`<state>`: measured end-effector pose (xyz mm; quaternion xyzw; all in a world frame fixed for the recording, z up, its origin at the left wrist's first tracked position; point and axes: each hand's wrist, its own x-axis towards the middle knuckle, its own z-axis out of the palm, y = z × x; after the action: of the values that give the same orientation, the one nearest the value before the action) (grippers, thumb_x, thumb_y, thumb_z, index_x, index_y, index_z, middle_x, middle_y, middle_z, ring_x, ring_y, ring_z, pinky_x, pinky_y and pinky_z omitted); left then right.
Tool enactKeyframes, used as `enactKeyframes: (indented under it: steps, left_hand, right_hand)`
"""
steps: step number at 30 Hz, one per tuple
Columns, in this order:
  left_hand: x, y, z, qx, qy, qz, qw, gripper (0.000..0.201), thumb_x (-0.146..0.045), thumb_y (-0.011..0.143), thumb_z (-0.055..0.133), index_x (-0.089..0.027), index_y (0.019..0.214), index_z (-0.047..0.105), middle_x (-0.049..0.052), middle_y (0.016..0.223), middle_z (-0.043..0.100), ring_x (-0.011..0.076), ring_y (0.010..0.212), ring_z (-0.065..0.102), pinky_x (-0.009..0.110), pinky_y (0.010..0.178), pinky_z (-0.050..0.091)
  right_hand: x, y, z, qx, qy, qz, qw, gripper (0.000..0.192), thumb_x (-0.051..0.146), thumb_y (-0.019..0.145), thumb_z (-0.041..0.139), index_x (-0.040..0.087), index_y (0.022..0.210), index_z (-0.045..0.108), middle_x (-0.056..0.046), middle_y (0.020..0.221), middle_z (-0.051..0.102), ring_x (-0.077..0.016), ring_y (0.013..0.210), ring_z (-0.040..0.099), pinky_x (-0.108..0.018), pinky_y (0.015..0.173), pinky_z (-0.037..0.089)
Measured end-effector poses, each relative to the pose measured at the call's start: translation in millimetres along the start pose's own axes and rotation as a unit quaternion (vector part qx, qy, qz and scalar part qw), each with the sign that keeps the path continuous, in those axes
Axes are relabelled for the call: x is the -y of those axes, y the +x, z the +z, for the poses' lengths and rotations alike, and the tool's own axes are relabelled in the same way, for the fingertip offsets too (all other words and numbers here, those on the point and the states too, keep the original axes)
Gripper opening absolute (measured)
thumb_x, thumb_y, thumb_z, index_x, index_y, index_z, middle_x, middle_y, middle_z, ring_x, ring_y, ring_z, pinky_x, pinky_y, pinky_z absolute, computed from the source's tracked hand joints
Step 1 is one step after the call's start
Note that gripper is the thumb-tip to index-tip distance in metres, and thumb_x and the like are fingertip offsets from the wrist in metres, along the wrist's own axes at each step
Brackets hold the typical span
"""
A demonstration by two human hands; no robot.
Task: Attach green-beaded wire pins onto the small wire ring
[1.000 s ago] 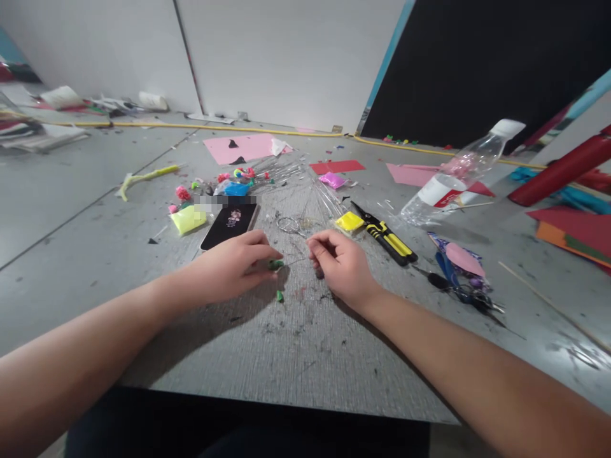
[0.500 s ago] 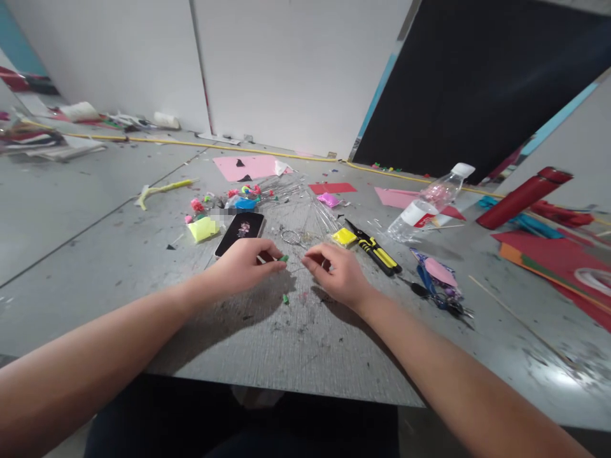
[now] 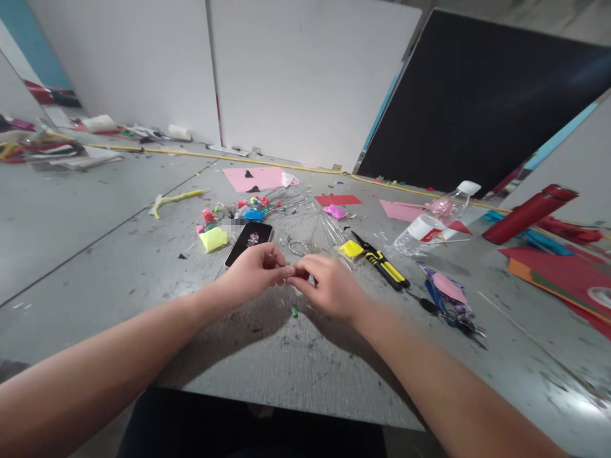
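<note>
My left hand (image 3: 252, 272) and my right hand (image 3: 334, 287) meet fingertip to fingertip above the grey table. Both are closed in a pinch. The small piece of green clay that showed in my left fingertips a moment ago is now hidden between the fingers. What my right fingers pinch, if anything, I cannot make out. Below the hands, another bit of green clay (image 3: 294, 312) lies on the table. A phone (image 3: 237, 247) rests just beyond my left hand, and a thin wire ring (image 3: 299, 247) beyond the fingertips.
Pliers (image 3: 387, 267) and a yellow packet (image 3: 351, 249) lie right of my hands, near keys (image 3: 458, 321). A water bottle (image 3: 420, 232) and red flask (image 3: 529, 215) stand farther right. Pale yellow clay (image 3: 213, 239), colourful bits and pink paper (image 3: 258, 179) lie beyond the left hand.
My right hand has moved left until its fingertips meet those of my left hand. The green clay in the left fingers has gone out of sight. The view has shifted slightly.
</note>
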<state>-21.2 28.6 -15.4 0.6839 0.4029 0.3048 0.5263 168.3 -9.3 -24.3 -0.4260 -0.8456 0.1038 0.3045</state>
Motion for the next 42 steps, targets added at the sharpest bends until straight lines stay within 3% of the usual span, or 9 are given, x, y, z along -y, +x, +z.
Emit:
enactKeyframes:
  steps: [7,12,16,19,21,27,31,37,42]
  left_hand:
    - [6,3,-3.6,0.132,0.055,0.023,0.989,0.020,-0.029,0.084,0.066,-0.016,0.098,0.072,0.006,0.091,0.075,0.0160,0.080,0.065,0.030,0.075,0.048]
    - [2,1,-3.5,0.079,0.254,0.101,0.959,0.023,-0.035,0.088,0.061,-0.016,0.091,0.073,0.007,0.077,0.072,0.0178,0.070,0.061,0.030,0.063,0.042]
    - [-1,0,-5.1,0.087,0.310,0.117,0.939,0.021,-0.032,0.089,0.056,-0.017,0.081,0.068,0.005,0.069,0.068,0.0159,0.061,0.056,0.029,0.058,0.038]
    - [0,0,-7.9,0.093,0.360,0.114,0.921,0.023,-0.030,0.090,0.054,-0.018,0.076,0.067,0.005,0.067,0.067,0.0166,0.061,0.055,0.030,0.059,0.036]
    - [2,1,-10.0,0.101,0.383,0.101,0.913,0.025,-0.028,0.090,0.052,-0.017,0.074,0.068,0.006,0.069,0.068,0.0174,0.064,0.057,0.030,0.061,0.036]
    - [5,3,-12.0,0.119,0.412,0.117,0.896,0.021,-0.025,0.088,0.055,-0.017,0.082,0.073,0.007,0.082,0.073,0.0211,0.080,0.063,0.032,0.071,0.041]
    - [2,3,-9.4,0.097,0.370,0.082,0.920,0.019,-0.023,0.087,0.055,-0.017,0.088,0.073,0.005,0.082,0.073,0.0187,0.076,0.063,0.031,0.070,0.042]
    - [1,5,-4.1,0.066,0.185,0.049,0.979,0.016,-0.030,0.085,0.061,-0.016,0.088,0.069,0.004,0.080,0.070,0.0161,0.074,0.062,0.030,0.068,0.045]
    - [7,6,0.8,0.057,0.087,0.017,0.994,0.018,-0.031,0.079,0.069,-0.016,0.089,0.066,0.002,0.077,0.067,0.0147,0.070,0.061,0.028,0.065,0.045]
  right_hand:
    - [-12,-14,12,-0.009,0.026,-0.007,1.000,0.025,0.028,0.100,0.046,0.016,0.089,0.066,-0.007,0.083,0.067,-0.0180,0.078,0.059,-0.031,0.071,0.042]
    - [-22,-15,9,0.018,0.050,0.029,0.998,0.027,0.036,0.098,0.053,0.015,0.090,0.068,-0.005,0.080,0.066,-0.0166,0.074,0.058,-0.030,0.069,0.042]
    - [-32,-13,-3,0.057,0.081,0.056,0.994,0.026,0.041,0.093,0.063,0.015,0.095,0.070,-0.004,0.084,0.066,-0.0148,0.073,0.058,-0.029,0.070,0.044]
    - [-31,-13,-11,0.123,0.109,0.015,0.986,0.016,0.023,0.093,0.062,0.016,0.105,0.070,-0.007,0.101,0.065,-0.0154,0.085,0.060,-0.030,0.079,0.049]
    - [-28,-14,-12,0.166,0.107,-0.018,0.980,0.026,0.012,0.091,0.060,0.018,0.114,0.070,-0.009,0.111,0.063,-0.0180,0.102,0.060,-0.033,0.091,0.048]
    - [-20,-16,-8,0.205,0.081,-0.053,0.974,0.033,0.010,0.089,0.062,0.024,0.116,0.073,-0.008,0.111,0.060,-0.0207,0.109,0.055,-0.037,0.098,0.047]
    - [-26,-16,-3,0.160,0.096,-0.049,0.981,0.023,0.014,0.092,0.061,0.017,0.110,0.074,-0.009,0.106,0.062,-0.0195,0.101,0.059,-0.034,0.091,0.049]
    - [-35,-16,11,-0.037,0.108,0.011,0.993,0.017,0.030,0.091,0.065,0.016,0.099,0.071,-0.004,0.081,0.066,-0.0153,0.074,0.059,-0.029,0.068,0.047]
    - [-29,-16,12,-0.068,0.097,-0.031,0.993,0.015,0.027,0.094,0.060,0.017,0.094,0.071,-0.003,0.081,0.068,-0.0142,0.072,0.058,-0.028,0.067,0.045]
